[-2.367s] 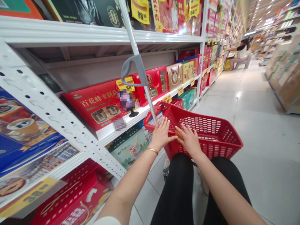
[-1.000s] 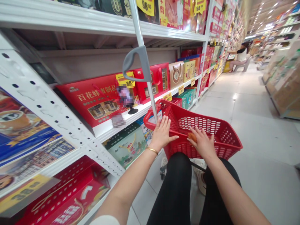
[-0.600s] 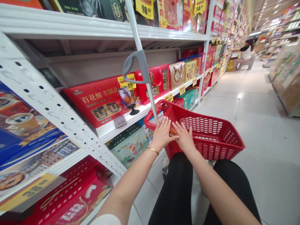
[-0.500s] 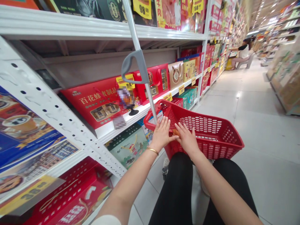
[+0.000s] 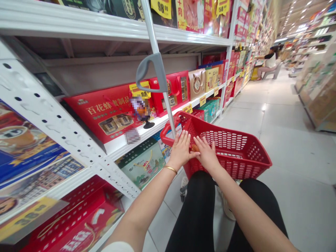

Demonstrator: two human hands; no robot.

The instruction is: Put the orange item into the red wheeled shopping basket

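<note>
While over supermarket tiles [image 5: 294,154], a red basket [image 5: 236,170]

At 6 o'clock: one red plastic shopping basket [image 5: 236,168], one left hand [image 5: 181,150], one right hand [image 5: 207,154], one gold bangle [image 5: 170,169] and one small orange item [image 5: 194,148]. At 12 o'clock: one grey basket handle [image 5: 154,71]. At 2 o'clock: one seated person [image 5: 269,63].
</note>
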